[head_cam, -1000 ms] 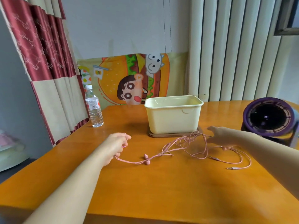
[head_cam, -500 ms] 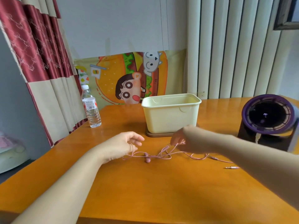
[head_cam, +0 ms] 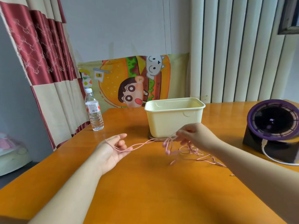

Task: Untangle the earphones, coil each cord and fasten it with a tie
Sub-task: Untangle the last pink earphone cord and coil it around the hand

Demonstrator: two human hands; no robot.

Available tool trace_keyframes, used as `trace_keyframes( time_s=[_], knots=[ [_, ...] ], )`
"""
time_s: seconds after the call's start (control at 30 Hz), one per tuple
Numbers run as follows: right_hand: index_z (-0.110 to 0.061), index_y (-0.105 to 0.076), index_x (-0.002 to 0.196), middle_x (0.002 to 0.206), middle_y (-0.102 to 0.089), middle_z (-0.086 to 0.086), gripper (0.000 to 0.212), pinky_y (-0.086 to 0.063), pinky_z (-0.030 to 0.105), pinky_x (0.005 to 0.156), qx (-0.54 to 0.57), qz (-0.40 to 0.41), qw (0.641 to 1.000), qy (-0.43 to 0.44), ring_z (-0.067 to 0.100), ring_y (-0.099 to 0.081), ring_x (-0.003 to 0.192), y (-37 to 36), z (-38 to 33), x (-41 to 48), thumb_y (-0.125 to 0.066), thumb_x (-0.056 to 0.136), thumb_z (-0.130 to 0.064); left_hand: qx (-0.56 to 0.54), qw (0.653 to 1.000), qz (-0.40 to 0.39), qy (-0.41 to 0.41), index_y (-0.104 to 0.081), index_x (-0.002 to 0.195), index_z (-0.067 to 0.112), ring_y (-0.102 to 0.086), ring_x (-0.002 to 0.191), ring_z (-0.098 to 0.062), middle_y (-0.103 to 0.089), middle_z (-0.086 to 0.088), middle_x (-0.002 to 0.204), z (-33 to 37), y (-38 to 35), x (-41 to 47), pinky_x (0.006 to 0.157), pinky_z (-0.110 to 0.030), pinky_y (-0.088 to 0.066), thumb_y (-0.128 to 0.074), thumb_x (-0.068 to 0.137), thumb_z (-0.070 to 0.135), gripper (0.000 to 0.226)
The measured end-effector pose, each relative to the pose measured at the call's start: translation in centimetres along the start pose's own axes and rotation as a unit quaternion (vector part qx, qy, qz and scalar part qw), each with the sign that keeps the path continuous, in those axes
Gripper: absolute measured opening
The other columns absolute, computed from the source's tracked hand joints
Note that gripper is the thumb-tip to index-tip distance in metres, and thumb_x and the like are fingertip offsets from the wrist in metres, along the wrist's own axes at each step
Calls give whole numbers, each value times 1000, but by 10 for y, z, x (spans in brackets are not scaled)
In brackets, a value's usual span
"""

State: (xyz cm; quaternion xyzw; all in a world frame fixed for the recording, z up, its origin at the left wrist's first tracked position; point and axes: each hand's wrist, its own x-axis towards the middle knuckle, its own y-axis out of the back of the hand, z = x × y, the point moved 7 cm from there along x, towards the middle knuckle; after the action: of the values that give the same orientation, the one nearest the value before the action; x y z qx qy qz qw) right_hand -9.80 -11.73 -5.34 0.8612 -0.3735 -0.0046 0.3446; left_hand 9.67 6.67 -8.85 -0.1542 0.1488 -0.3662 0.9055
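- Tangle detail is limited: the pink earphones (head_cam: pixel 182 151) form a loose knot whose loops cannot be traced singly, and whether one set or several is present cannot be told.
- Part of the cord is hidden behind the right forearm; only the tip of a plug (head_cam: pixel 232 175) is seen beside it on the counter (head_cam: pixel 145 188).
- The fingertips of the right hand (head_cam: pixel 194 136) are blurred. Its fingers are curled and a bunch of cord is pinched, held above the counter in front of the cream tub (head_cam: pixel 174 122).
- Two earbuds (head_cam: pixel 168 153) are hung below that hand; whether the counter is touched cannot be told.
- The left hand (head_cam: pixel 111 152) is turned palm up with the fingers loosely extended. One strand is laid across the palm and is not gripped.
- The purple fan (head_cam: pixel 275 122) is cut off at the right edge.
- Compared with half a second earlier, the earbuds have been lifted off the counter, the right hand has been raised, and the left hand has been opened palm up.
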Motion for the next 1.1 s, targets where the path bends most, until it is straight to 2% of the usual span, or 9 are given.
trace_keyframes(
  time_s=[0.13, 0.3, 0.47, 0.6, 0.7, 0.77, 0.83, 0.93, 1.1],
  knots=[
    [-6, -64, 91, 78, -71, 4, 18, -46, 21, 53, 205, 91, 972, -75, 16, -65, 62, 20, 10, 2, -48, 97, -12, 1, 1000, 27, 16, -60, 97, 5, -26, 31, -4, -38, 5, 45, -7, 8, 3, 36, -13, -31, -42, 99, 9, 19],
    [-10, -63, 89, 62, -58, 3, 17, -35, 25, 53, 283, 220, 923, -142, 14, -46, 53, 42, 30, 0, -48, 95, -14, 119, 991, 62, -10, -60, 96, 5, -26, 33, -4, -39, 1, 50, -3, 22, 6, 34, -14, -18, -39, 100, 7, 21],
    [-14, -62, 85, 78, -64, 3, 18, -48, 26, 72, 321, 229, 909, -134, 13, -58, 73, 48, 26, 2, -49, 97, -16, 198, 976, 89, -17, -61, 96, 6, -26, 36, -5, -44, -1, 57, 4, 37, 9, 33, -17, -19, -43, 99, 11, 19],
    [-15, -67, 87, 78, -57, 0, 12, -41, 24, 61, 186, 143, 968, -91, 12, -47, 69, 44, 8, 2, -61, 91, -25, 338, 939, 64, -11, -64, 103, 15, -31, 51, -9, -53, -2, 77, 3, 33, 9, 46, -23, -24, -50, 95, 10, 16],
    [-16, -70, 90, 81, -64, -5, 13, -40, 21, 58, 78, 80, 993, -44, 10, -51, 72, 40, -12, 1, -64, 88, -27, 428, 903, -24, 16, -63, 110, 26, -49, 81, -11, -59, 3, 109, -5, 20, 4, 66, -26, -37, -55, 89, 5, 30],
    [-14, -73, 90, 84, -67, -4, 15, -42, 22, 61, 49, 40, 997, -35, 10, -55, 75, 36, -21, 3, -66, 87, -27, 441, 895, -65, 30, -58, 119, 29, -50, 110, -12, -56, 5, 122, -8, 10, -2, 88, -29, -38, -53, 87, 1, 43],
    [-14, -74, 91, 92, -71, -1, 18, -48, 28, 74, 15, 15, 999, -26, 14, -60, 85, 32, -27, 4, -66, 86, -30, 458, 883, -97, 16, -51, 130, 30, -42, 124, -12, -49, 6, 134, -6, -3, -7, 96, -31, -32, -52, 85, -1, 55],
    [-18, -75, 92, 94, -72, -3, 18, -49, 29, 82, -5, -10, 1000, 6, 14, -63, 92, 26, -39, 3, -66, 86, -32, 483, 860, -164, -35, -46, 135, 34, -34, 129, -8, -41, 10, 139, -2, -32, -17, 102, -28, -30, -53, 84, 1, 61],
    [-18, -75, 88, 68, -67, -15, 17, -39, 11, 55, 18, -36, 998, 44, 0, -55, 63, 15, -59, -5, -66, 87, -32, 427, 867, -219, -137, -44, 136, 26, -46, 126, -5, -55, 12, 129, -3, -82, -28, 112, -31, -32, -59, 91, 12, 50]
  ],
)
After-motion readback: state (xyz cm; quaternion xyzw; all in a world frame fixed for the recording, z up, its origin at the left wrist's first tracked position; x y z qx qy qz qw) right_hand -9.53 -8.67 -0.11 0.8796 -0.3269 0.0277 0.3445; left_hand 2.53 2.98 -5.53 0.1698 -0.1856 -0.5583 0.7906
